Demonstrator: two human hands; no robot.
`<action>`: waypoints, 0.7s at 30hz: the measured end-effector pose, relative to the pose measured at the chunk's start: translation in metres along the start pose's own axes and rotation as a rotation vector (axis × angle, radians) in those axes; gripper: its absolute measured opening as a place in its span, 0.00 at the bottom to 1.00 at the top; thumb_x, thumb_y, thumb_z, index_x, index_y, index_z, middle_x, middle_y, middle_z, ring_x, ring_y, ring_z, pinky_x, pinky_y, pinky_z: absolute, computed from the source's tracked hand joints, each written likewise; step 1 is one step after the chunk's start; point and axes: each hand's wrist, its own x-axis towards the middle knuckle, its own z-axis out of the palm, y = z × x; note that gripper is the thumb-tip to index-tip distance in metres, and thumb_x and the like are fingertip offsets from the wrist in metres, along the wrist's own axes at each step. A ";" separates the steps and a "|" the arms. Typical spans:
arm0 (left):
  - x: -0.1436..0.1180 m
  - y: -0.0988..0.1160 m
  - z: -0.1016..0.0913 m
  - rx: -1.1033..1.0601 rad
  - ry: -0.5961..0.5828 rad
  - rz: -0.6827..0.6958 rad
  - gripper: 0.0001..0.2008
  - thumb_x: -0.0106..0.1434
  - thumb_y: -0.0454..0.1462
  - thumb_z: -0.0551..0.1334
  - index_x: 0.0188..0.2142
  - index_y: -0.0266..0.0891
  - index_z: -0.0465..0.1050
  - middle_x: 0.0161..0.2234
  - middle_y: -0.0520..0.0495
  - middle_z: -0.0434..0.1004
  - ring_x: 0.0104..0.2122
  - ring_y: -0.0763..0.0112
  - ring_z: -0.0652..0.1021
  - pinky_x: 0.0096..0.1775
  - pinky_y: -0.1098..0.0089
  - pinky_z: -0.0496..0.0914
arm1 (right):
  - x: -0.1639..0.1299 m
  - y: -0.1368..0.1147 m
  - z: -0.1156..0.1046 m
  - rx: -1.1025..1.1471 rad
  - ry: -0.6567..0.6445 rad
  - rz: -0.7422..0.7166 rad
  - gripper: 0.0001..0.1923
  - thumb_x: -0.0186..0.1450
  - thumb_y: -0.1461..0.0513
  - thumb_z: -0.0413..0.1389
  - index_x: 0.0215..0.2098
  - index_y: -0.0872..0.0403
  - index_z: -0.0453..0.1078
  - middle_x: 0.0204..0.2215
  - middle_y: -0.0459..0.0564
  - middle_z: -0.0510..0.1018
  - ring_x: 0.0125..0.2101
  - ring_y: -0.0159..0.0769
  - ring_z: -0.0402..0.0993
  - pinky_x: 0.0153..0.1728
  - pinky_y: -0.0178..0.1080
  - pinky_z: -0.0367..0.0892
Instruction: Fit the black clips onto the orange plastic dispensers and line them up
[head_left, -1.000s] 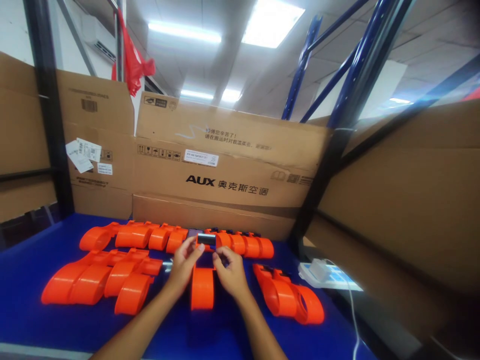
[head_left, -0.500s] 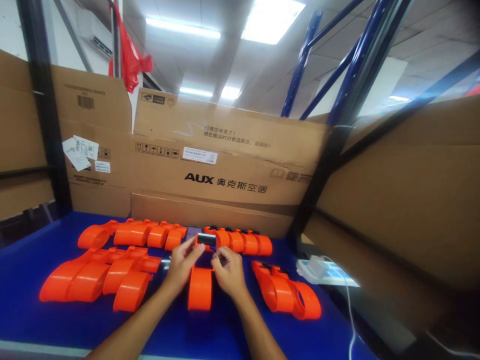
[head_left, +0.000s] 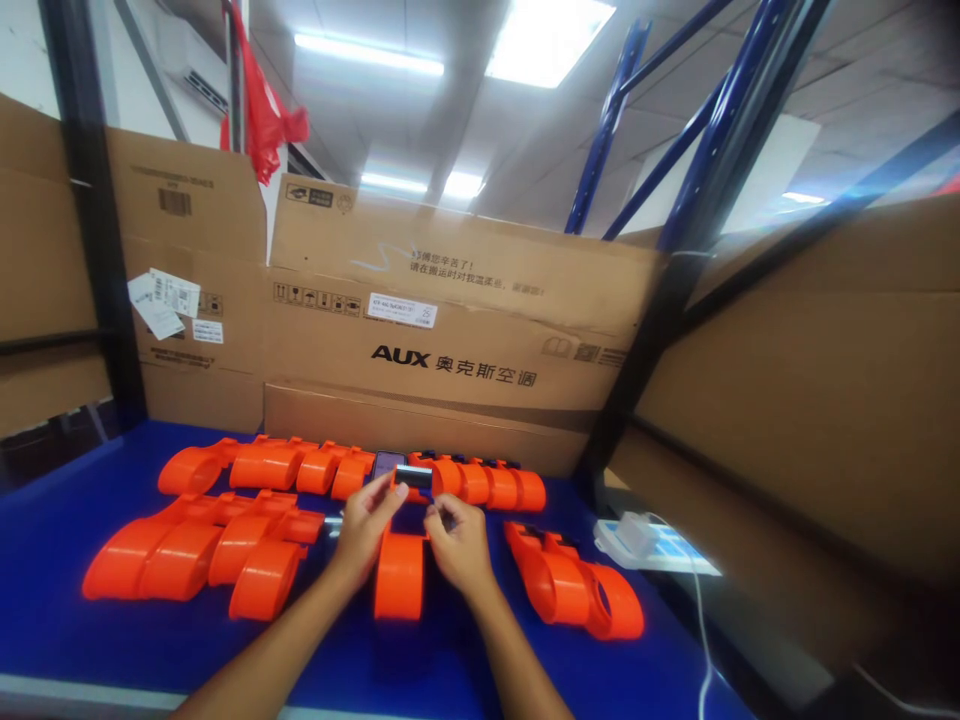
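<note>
We see a large brown cardboard carton standing on edge behind the blue bench top, printed "AUX" followed by Chinese characters, with a second line of Chinese print higher up, a row of handling pictograms and a white sticker too small to read. To its left a second brown carton carries a barcode and loose white paper labels, also unreadable.

On the bench, orange moulded plastic tape-dispenser shells lie in crowded rows. The one being worked on, an orange plastic dispenser body, lies between our wrists, its far end carrying a small black and silver insert.

Our left hand is partly closed, fingertips pinching that far end by the insert. Our right hand is curled with fingers bent against the same end; whether it grips a separate small part we cannot tell.

We judge the risks as follows. The neighbouring shells lie just beside our forearms, so a sideways elbow could knock them out of their rows. The insert is held by fingertips only; a slip could drop it among the shells. A white adapter with its thin cable sits near the bench's right edge and could be snagged.
</note>
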 end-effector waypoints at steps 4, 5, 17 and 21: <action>-0.002 0.003 0.001 -0.101 0.052 -0.067 0.21 0.52 0.50 0.72 0.39 0.37 0.80 0.37 0.46 0.82 0.39 0.64 0.79 0.42 0.70 0.70 | 0.001 -0.002 0.002 0.041 0.012 0.042 0.15 0.63 0.58 0.52 0.20 0.52 0.60 0.16 0.40 0.60 0.18 0.28 0.56 0.20 0.30 0.53; -0.003 0.003 0.002 -0.135 0.071 -0.089 0.22 0.51 0.50 0.73 0.39 0.37 0.80 0.37 0.46 0.82 0.39 0.64 0.79 0.42 0.70 0.70 | 0.001 -0.002 0.002 0.044 0.013 0.049 0.15 0.63 0.58 0.52 0.20 0.52 0.60 0.16 0.40 0.61 0.18 0.28 0.56 0.20 0.30 0.53; 0.010 0.009 -0.005 -0.376 0.108 -0.261 0.21 0.54 0.55 0.70 0.30 0.39 0.75 0.21 0.48 0.77 0.22 0.65 0.78 0.26 0.67 0.73 | 0.006 0.008 -0.007 0.033 0.111 0.118 0.14 0.64 0.56 0.53 0.23 0.54 0.66 0.17 0.40 0.61 0.19 0.28 0.56 0.20 0.30 0.53; 0.011 0.010 -0.014 -0.407 0.151 -0.299 0.20 0.54 0.53 0.70 0.29 0.38 0.74 0.19 0.50 0.76 0.18 0.68 0.76 0.23 0.69 0.71 | 0.011 0.018 -0.021 0.004 0.150 0.126 0.12 0.62 0.57 0.53 0.36 0.57 0.73 0.16 0.38 0.61 0.18 0.29 0.58 0.21 0.31 0.57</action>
